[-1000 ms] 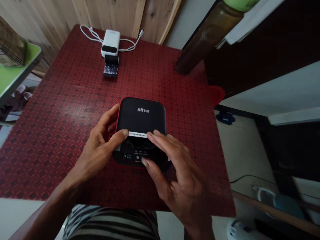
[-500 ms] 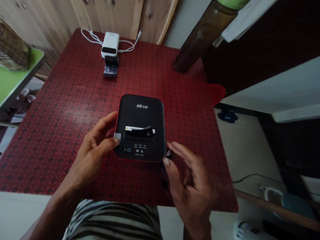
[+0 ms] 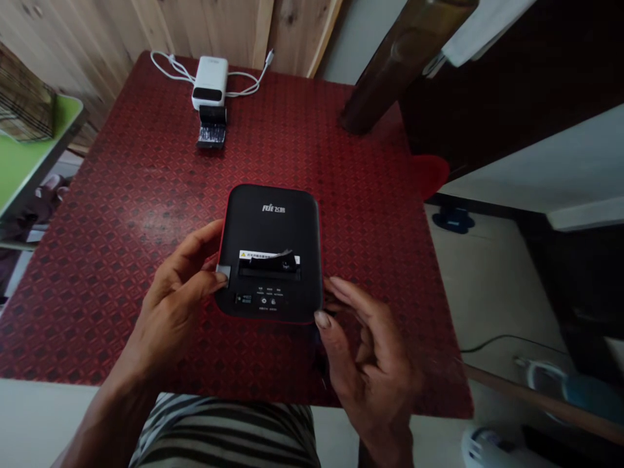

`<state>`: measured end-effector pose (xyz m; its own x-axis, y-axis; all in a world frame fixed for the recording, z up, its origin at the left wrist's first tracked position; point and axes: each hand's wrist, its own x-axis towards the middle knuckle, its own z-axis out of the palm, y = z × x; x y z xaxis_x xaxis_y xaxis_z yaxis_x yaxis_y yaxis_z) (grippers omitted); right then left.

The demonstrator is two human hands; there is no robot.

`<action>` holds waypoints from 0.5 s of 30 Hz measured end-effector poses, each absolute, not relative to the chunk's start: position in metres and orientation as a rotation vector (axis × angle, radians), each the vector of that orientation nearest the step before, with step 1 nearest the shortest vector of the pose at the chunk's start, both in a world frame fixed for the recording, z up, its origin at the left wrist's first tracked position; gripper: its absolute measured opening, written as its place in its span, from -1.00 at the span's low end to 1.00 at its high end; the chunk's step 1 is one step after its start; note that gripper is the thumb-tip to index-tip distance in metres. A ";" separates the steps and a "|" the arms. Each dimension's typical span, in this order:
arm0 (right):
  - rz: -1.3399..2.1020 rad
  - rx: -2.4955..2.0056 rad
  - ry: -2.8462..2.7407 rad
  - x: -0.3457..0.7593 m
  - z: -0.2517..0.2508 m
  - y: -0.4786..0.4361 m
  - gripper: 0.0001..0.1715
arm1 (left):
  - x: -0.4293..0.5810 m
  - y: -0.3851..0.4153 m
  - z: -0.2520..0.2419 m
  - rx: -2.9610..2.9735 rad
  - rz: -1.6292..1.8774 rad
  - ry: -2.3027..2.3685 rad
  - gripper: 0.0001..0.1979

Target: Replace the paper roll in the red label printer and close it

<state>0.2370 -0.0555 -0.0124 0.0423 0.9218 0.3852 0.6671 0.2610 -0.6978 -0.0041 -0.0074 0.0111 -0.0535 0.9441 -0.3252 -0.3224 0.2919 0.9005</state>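
Note:
A small black receipt printer point(image 3: 273, 224) with a red edge lies on the red patterned table, in the middle of the view. From its slot sticks a short curled strip of dark paper point(image 3: 273, 261). My left hand point(image 3: 180, 296) grips the printer's left side, thumb pressed on the grey latch point(image 3: 223, 275) and fingers along the edge. At the lower right corner, my right hand point(image 3: 368, 351) has its thumb against the corner and its forefinger at the right side, the other fingers curled. Something dark below that corner is mostly hidden by the right hand.
Farther back on the table point(image 3: 146, 195) lie a white power bank point(image 3: 210, 81), a white cable point(image 3: 256, 81) and a small roll of dark printed paper point(image 3: 212, 127). A tall brown bottle point(image 3: 390, 68) stands at the back right. A green table point(image 3: 29, 159) is at the left.
The view has shifted slightly. Both hands keep nearly the same places on the printer. A small dark and pale scrap by my right fingers is now hidden.

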 end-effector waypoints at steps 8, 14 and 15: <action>0.362 -1.463 -1.705 0.234 -0.007 -0.053 -0.60 | -0.004 -0.007 0.010 0.774 1.157 1.214 -0.40; 0.299 -1.442 -1.788 0.239 0.002 -0.048 -0.63 | -0.008 -0.010 0.000 0.843 1.170 1.194 -0.42; 0.265 -1.435 -1.806 0.241 0.006 -0.044 -0.64 | -0.009 -0.011 -0.002 0.847 1.180 1.188 -0.43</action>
<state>0.2408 -0.0441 0.0064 -0.0401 0.8923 0.4497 0.7252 0.3356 -0.6012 -0.0088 -0.0113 -0.0018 -0.0362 0.9714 -0.2347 -0.2277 0.2207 0.9484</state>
